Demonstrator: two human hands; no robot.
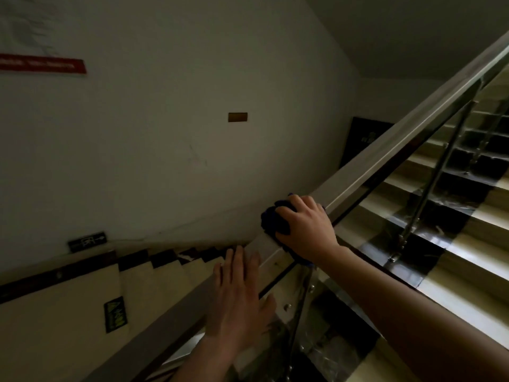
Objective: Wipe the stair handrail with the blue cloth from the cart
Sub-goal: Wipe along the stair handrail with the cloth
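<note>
The stair handrail [385, 150] is a flat-topped metal rail that runs from the lower left up to the upper right. A bunched dark blue cloth [272, 220] lies on its top near the middle of the view. My right hand [305, 226] grips the cloth, fingers curled over it and the rail. Lower on the same rail, my left hand [239, 293] rests flat with its fingers straight and holds nothing. The cart is out of view.
Metal balusters [424, 208] and glass panels stand under the rail. Beige steps with dark edges [454, 244] rise at the right; another flight [176, 260] descends at the left along a white wall [192, 133] that carries small signs. The stairwell is dim.
</note>
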